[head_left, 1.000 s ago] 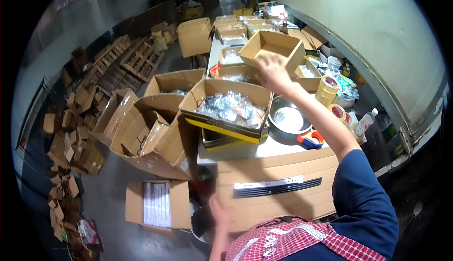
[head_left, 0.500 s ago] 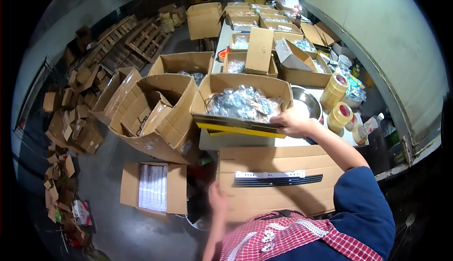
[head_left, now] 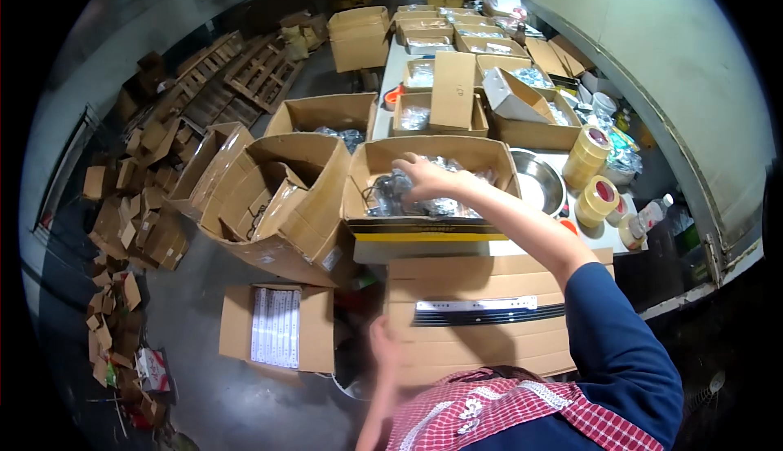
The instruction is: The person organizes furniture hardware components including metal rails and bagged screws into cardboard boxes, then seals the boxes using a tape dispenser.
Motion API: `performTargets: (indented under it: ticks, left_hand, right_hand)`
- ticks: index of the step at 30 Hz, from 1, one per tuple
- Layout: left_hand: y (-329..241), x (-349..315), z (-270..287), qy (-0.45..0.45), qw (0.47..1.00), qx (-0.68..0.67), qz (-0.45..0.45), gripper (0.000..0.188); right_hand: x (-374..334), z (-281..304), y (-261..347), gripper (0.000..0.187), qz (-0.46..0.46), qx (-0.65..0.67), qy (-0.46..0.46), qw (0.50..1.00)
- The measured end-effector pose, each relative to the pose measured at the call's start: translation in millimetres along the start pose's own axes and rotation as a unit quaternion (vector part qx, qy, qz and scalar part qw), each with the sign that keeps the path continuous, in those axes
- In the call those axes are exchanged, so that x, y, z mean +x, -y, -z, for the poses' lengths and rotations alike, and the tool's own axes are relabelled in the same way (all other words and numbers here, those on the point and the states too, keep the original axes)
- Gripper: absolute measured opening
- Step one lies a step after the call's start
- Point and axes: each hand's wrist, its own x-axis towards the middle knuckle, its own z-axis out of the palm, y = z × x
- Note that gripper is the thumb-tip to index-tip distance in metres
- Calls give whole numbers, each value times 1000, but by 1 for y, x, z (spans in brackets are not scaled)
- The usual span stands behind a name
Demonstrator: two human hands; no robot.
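Note:
My right hand (head_left: 426, 183) is over the small clear plastic packets (head_left: 444, 205) in an open cardboard box (head_left: 432, 149) at the table's near end. Its fingers are apart, with nothing visibly held. My left hand (head_left: 385, 343), blurred, is beside the left edge of a flat cardboard carton (head_left: 457, 276); its finger positions are unclear. Long black rails (head_left: 489, 317) lie across that carton, and a light strip with holes (head_left: 477, 303) lies along them.
Tall open cartons (head_left: 277, 198) stand left of the table. A floor-level box (head_left: 318, 329) holds several white strips. A steel bowl (head_left: 538, 182), tape rolls (head_left: 598, 201) and a plastic bottle (head_left: 651, 215) stand right. Scrap cardboard (head_left: 163, 235) is heaped far left.
My right hand has moved from the box's near right corner leftward and farther in, over the packets. My left hand stays by the flat carton's edge. The view has shifted slightly.

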Motion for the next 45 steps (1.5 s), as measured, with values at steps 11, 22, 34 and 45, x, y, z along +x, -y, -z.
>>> performTargets:
  ticks: [11,22,34,45]
  left_hand:
    - [-4,-3,8,-28,998,-49,21,34]
    - [-13,-5,5,-82,991,-105,11,45]
    - [6,-2,-1,-18,999,-39,-9,36]
    - [-57,3,34,-32,971,-239,7,26]
  right_hand:
    - [60,-26,11,90,-23,-86,111,990]
    - [41,8,-24,41,111,-88,-164,976]
    - [1,71,-53,19,7,233,-312,921]
    - [-149,67,88,25,-133,407,-7,904]
